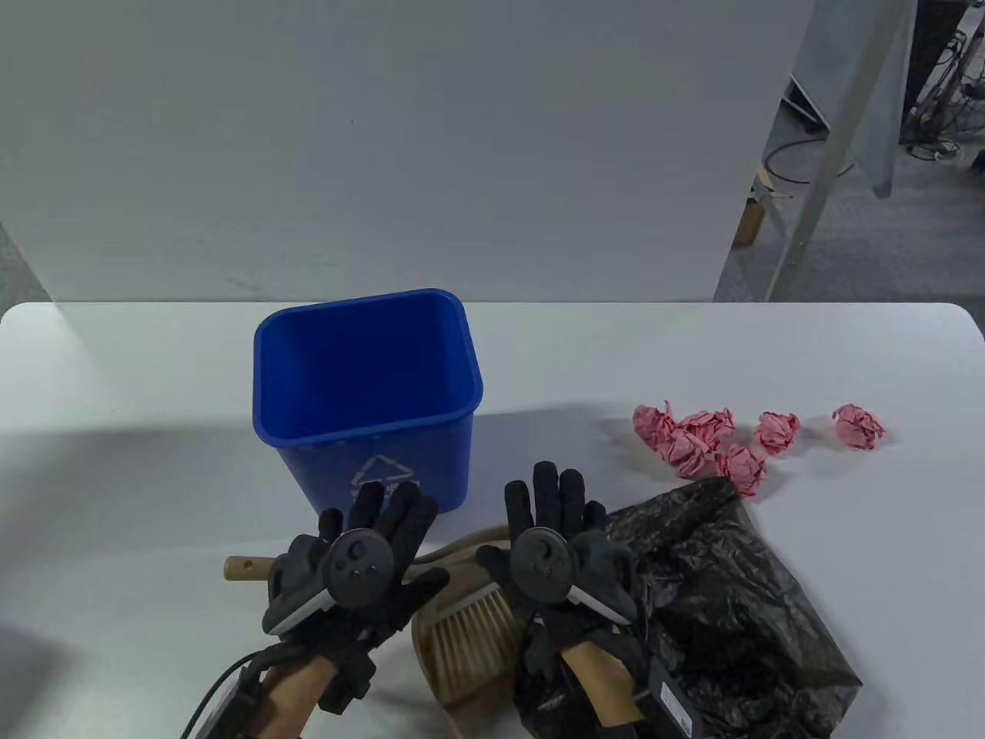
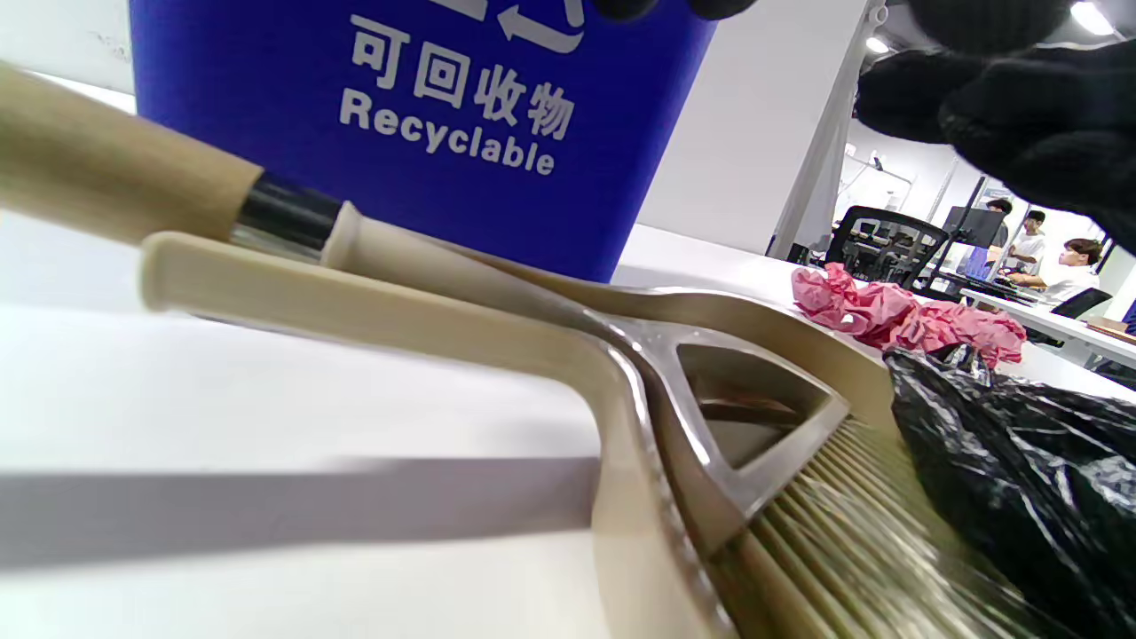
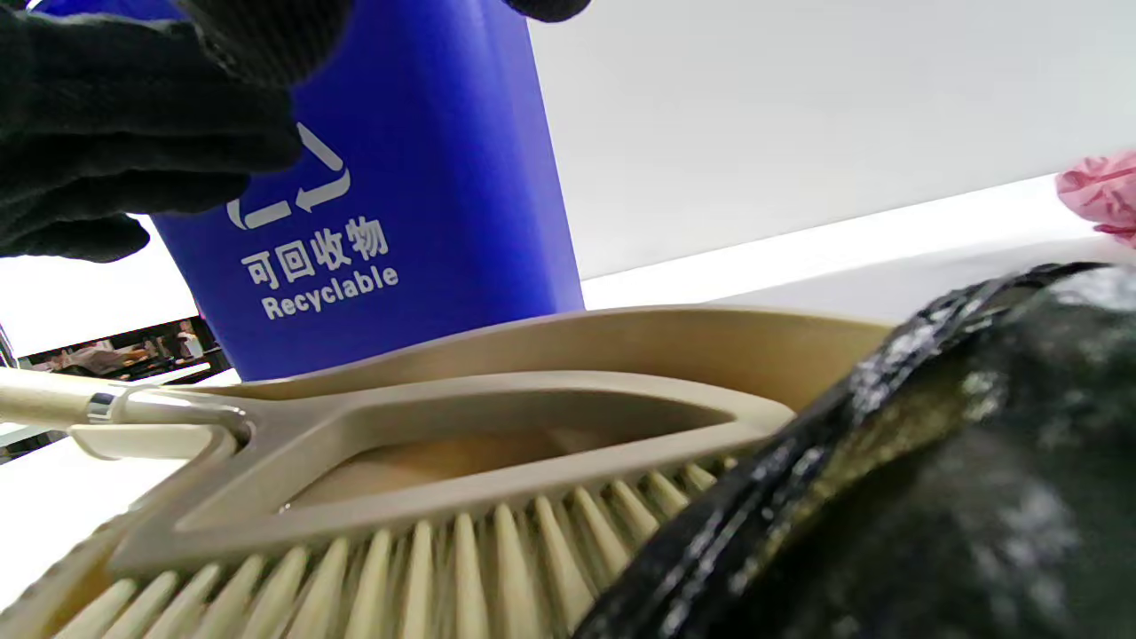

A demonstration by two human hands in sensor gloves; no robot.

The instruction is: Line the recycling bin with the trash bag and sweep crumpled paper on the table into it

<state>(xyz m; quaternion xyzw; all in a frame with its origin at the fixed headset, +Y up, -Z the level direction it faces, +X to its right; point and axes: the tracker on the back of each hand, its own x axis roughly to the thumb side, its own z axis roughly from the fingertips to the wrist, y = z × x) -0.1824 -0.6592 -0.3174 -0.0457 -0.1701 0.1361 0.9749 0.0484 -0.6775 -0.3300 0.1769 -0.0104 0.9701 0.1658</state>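
both hands point(image 1: 362, 558) point(image 1: 550, 550) hover flat, fingers spread, grasping nothing, over brush point(image 1: 469, 623) in dustpan point(image 1: 431, 662); black trash bag point(image 1: 723, 608) beside, blue recycling bin point(image 1: 369, 385) unlined, pink paper balls point(image 1: 716, 443) right.

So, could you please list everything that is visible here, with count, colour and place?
Recycling bin: one, blue, upright and unlined, on the table behind the hands.
Paper balls: six, pink, crumpled, right of the bin; one apart.
Trash bag: one, black, bunched at near right.
Brush: one, beige, wooden handle, lying in the dustpan.
Dustpan: one, beige, near edge between the hands.
Table: one, white.
Left hand: black glove, fingers spread, holding nothing.
Right hand: black glove, fingers straight, holding nothing.
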